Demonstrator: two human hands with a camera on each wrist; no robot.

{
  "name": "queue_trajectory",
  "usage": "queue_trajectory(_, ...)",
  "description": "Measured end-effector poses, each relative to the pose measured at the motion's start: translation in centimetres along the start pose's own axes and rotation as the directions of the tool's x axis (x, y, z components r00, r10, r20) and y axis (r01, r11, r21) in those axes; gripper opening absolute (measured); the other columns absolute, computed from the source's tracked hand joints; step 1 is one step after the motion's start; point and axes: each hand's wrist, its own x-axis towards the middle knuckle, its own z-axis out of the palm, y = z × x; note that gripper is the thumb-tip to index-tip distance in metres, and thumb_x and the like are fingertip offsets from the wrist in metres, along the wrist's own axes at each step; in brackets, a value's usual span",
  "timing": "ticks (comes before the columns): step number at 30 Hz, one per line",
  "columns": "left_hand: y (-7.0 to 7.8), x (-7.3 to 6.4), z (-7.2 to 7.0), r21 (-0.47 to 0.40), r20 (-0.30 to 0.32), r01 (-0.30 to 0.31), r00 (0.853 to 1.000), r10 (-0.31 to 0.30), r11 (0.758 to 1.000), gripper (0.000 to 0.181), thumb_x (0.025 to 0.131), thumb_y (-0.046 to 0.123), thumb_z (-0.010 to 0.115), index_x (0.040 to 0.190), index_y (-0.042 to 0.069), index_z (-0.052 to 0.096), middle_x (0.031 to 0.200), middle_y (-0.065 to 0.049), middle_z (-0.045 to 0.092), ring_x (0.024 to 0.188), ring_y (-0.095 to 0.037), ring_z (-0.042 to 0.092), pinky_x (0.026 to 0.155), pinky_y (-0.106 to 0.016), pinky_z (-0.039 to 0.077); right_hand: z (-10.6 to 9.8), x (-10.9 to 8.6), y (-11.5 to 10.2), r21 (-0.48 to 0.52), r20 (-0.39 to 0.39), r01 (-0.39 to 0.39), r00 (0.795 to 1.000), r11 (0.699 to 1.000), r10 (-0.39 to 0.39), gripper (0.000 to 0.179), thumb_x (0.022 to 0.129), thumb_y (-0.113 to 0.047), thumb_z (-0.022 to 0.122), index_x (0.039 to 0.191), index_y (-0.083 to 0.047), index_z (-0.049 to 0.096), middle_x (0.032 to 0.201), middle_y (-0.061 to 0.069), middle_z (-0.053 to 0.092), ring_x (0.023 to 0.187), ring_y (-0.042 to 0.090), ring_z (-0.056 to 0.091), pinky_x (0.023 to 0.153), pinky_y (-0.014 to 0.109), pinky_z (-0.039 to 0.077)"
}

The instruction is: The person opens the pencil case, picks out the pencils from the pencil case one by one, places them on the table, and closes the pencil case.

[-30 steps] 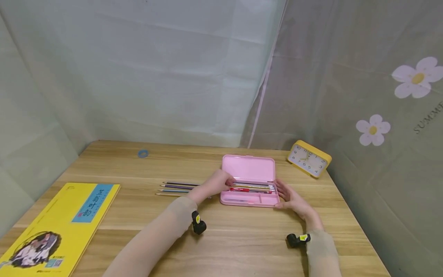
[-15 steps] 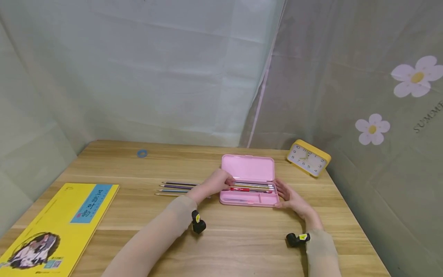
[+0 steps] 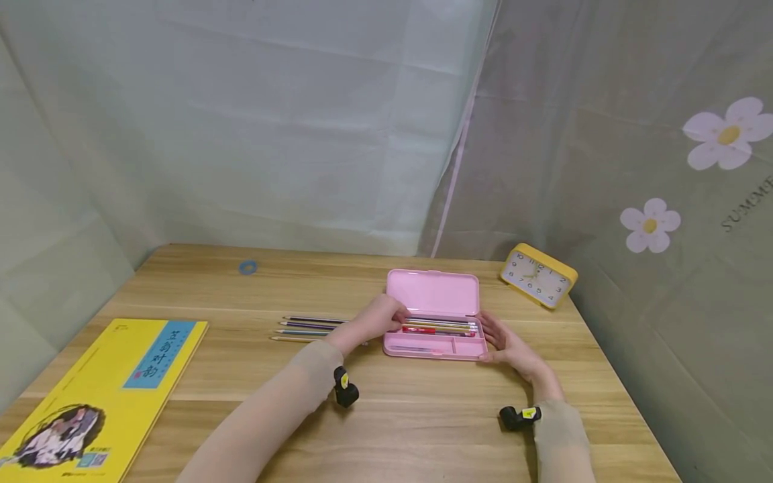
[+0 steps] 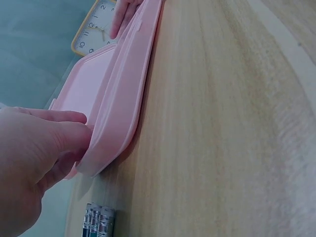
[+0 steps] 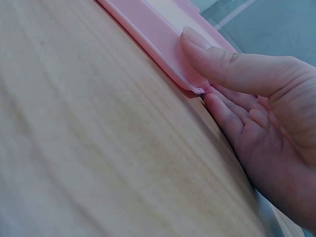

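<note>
A pink pencil case (image 3: pixel 432 293) lies with its lid up, holding several pencils (image 3: pixel 449 324) and a red pen (image 3: pixel 419 330). At its left end my left hand (image 3: pixel 379 316) reaches over the rim, thumb and fingers together on a yellow pencil (image 3: pixel 436 328). The case wall hides those fingertips in the left wrist view. My right hand (image 3: pixel 509 347) holds the case's right end, thumb at the near corner and fingers at the far one. Its thumb (image 5: pixel 217 61) overlaps the case in the right wrist view. Several loose pencils (image 3: pixel 302 325) lie left of the case, partly behind my left forearm.
A yellow alarm clock (image 3: pixel 539 276) stands at the back right of the wooden table (image 3: pixel 423 422). On the left lies a yellow book (image 3: pixel 90 382). A small blue ring (image 3: pixel 247 267) sits near the back edge. Curtains (image 3: pixel 290 127) hang behind and beside the table.
The yellow pencil beside the red pen shows a little more clearly in the case now. Both hands and the case have stayed nearly in place.
</note>
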Motion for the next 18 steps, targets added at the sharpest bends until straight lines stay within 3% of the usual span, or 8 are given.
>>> queue_trajectory(5, 0.12, 0.05, -0.20, 0.015, -0.009, -0.035, 0.999, 0.035, 0.999, 0.020, 0.084, -0.004, 0.070, 0.104, -0.002, 0.073, 0.095, -0.011, 0.075, 0.088, -0.020, 0.070, 0.082, -0.032, 0.058, 0.02, -0.03, -0.07, -0.003, 0.000, 0.003, 1.000, 1.000, -0.003, 0.098, 0.083, 0.001, 0.071, 0.155, 0.003, 0.005, 0.160, 0.029, 0.008, 0.146, 0.049, 0.013, 0.100, 0.004, 0.033)
queue_trajectory(18, 0.45, 0.03, -0.54, 0.034, -0.012, -0.049, 0.999, 0.049, 0.998, 0.020, 0.083, -0.003, 0.071, 0.102, -0.001, 0.074, 0.091, -0.009, 0.074, 0.083, -0.017, 0.067, 0.080, -0.032, 0.057, 0.05, -0.04, -0.19, -0.005, -0.003, -0.007, 1.000, 1.000, 0.007, 0.099, 0.083, 0.000, 0.072, 0.155, 0.002, 0.004, 0.161, 0.028, 0.008, 0.146, 0.048, 0.013, 0.100, 0.004, 0.033)
